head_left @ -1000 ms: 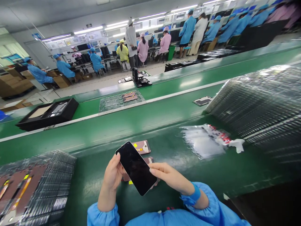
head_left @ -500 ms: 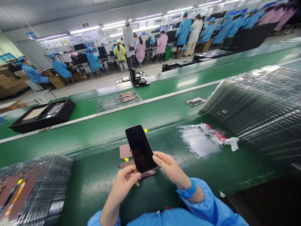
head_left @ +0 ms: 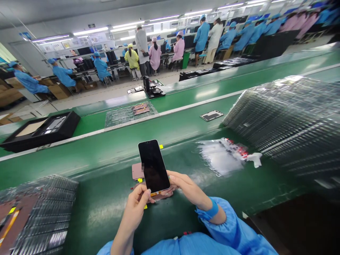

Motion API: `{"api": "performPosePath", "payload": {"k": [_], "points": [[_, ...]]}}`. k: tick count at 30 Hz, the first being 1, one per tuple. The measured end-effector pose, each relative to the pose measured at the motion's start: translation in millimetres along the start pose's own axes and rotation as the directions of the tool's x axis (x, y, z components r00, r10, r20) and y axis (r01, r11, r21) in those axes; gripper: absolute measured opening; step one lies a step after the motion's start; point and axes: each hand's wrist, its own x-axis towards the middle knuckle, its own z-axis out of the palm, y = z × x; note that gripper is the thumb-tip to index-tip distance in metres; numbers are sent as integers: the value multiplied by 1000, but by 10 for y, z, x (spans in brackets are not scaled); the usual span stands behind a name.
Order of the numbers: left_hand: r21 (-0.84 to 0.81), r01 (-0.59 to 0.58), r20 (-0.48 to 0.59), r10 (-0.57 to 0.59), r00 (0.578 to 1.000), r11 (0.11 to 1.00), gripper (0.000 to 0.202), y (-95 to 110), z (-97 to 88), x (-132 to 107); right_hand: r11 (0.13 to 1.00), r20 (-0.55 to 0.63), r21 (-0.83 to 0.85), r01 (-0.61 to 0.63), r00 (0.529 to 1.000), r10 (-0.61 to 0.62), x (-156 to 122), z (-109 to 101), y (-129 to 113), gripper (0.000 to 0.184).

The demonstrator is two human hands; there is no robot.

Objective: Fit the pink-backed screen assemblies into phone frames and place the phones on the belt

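A phone screen with a black face and thin light rim is held tilted above the green bench. My left hand pinches its lower left corner between thumb and fingers. At its lower right edge my right hand grips it, the fingers partly hidden behind. An orange flex strip shows at the bottom edge. Beneath and behind the screen lie pinkish-brown flat panels with yellow tabs, partly covered by it.
Clear plastic trays are stacked high on the right and lower on the left. Clear film sleeves lie right of my hands. Beyond runs a green belt with a phone frame and a black box. Several people work farther back.
My right hand has shifted its hold, its fingers now reaching further behind the screen's right edge. An orange strip has come into sight at the bottom. The whole view has shifted slightly.
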Motion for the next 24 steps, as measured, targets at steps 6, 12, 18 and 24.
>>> {"api": "performPosePath", "payload": {"k": [6, 12, 18, 24], "points": [[-47, 21, 5, -21, 1000, 999, 53, -26, 9, 6, 999, 46, -38, -37, 998, 38, -2, -14, 10, 72], [-171, 102, 58, -94, 994, 980, 50, -4, -6, 75, 994, -13, -98, -52, 999, 51, 46, -20, 80, 81], [-317, 61, 25, -56, 998, 947, 62, 279, -354, 540, 984, 149, -130, -123, 979, 142, 155, -37, 149, 70], [-316, 44, -277, -136, 951, 948, 27, 345, -834, 1422, 766, 24, -621, 165, 981, -192, 216, -26, 594, 42]]}}
